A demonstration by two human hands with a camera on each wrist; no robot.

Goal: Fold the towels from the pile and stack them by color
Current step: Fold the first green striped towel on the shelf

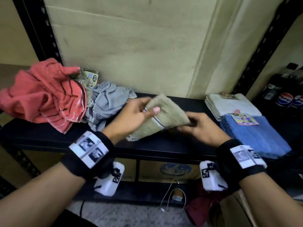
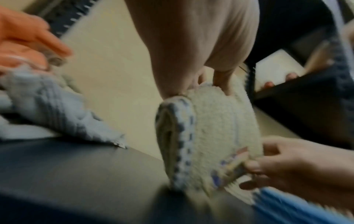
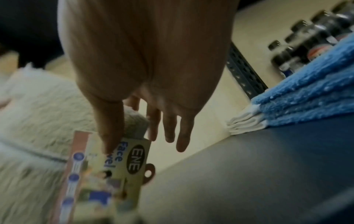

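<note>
A folded olive-green towel with a striped border is held above the black shelf between both hands. My left hand pinches its left edge, thumb on top; the left wrist view shows the same towel edge-on. My right hand holds its right end, and in the right wrist view the thumb presses the towel's "ENE Face Towel" paper label. An unfolded pile lies at the left: a red striped towel, a grey towel and a green one. Folded stacks sit at the right: white towels and blue towels.
Black perforated rack posts rise at both sides, with a pale wall behind. Pepsi bottles stand at the far right. A cardboard box, a white cable and maroon cloth lie below the shelf.
</note>
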